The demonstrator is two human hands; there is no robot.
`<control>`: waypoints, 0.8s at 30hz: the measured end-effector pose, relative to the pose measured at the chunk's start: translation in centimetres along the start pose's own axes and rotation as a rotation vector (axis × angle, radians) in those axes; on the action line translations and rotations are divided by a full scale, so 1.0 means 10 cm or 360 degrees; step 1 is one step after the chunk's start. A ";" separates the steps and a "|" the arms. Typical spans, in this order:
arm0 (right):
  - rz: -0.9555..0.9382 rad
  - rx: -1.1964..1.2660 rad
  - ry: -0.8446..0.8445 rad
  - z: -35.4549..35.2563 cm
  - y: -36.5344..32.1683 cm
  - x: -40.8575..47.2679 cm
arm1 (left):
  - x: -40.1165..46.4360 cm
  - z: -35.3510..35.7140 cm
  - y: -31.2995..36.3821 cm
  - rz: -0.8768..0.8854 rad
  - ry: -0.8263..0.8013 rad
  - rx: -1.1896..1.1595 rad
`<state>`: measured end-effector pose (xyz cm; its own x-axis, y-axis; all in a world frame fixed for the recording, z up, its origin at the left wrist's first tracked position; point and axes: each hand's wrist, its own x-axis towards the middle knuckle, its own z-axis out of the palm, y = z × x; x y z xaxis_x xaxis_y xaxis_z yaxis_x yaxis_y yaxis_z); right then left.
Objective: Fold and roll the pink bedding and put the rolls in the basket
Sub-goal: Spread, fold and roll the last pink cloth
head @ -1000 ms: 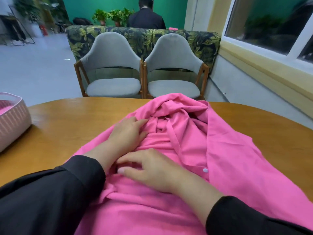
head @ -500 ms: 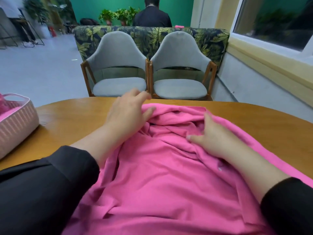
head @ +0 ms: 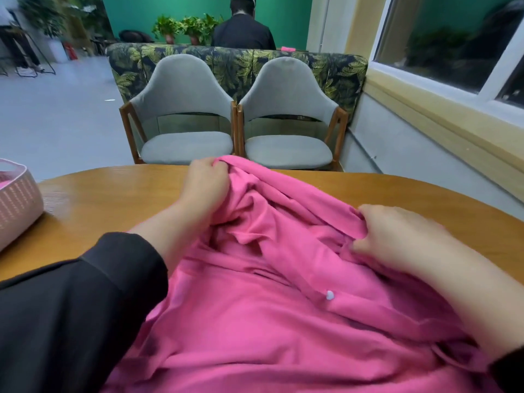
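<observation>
Pink bedding [head: 283, 321] spread in rumpled folds over the wooden table [head: 113, 199], filling the centre and lower part of the frame and running off the bottom edge. Small white button [head: 329, 295] on a fold, right of centre. Left hand [head: 205, 185] at upper centre, at the cloth's far edge near the table's far rim, fingers curled round a bunched fold and gripping it. Right hand [head: 397, 236] at centre right, fingers bent down into the cloth, thumb tucked against a fold, pinching a gather of it. Black sleeves [head: 71, 307] at lower left and, partly cut off, at the lower right corner. Pink basket [head: 19, 202] at the left edge, standing on the table, well apart from the cloth, something pink inside; contents too cropped to tell further. Two grey chairs [head: 184, 114] side by side beyond the table, upper centre. Leaf-patterned sofa back [head: 241, 63] behind them. Seated person in black [head: 243, 32], seen from behind, top centre, beside potted plants [head: 184, 26]. Window [head: 453, 38] at upper right.
</observation>
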<state>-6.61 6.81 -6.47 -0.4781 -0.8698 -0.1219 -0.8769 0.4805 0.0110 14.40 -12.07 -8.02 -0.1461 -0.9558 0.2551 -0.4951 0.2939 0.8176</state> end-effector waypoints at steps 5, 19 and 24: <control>-0.0123 0.0616 0.0741 -0.28 -0.06 0.40 | 0.05 -0.32 0.04 -0.0593 -0.0256 -0.0740; -0.0628 0.0814 0.0209 0.63 -0.72 0.67 | 0.22 -0.28 -0.03 0.0152 -0.0915 0.1366; -0.0648 0.1008 0.0577 0.71 -0.66 0.52 | 0.21 0.00 -0.17 0.0339 -0.0864 0.1322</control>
<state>-2.95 -0.13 -14.18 -0.2109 -0.9192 0.3325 -0.8429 -0.0012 -0.5380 15.00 -14.57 -8.90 -0.5677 -0.8189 -0.0845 -0.8220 0.5582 0.1124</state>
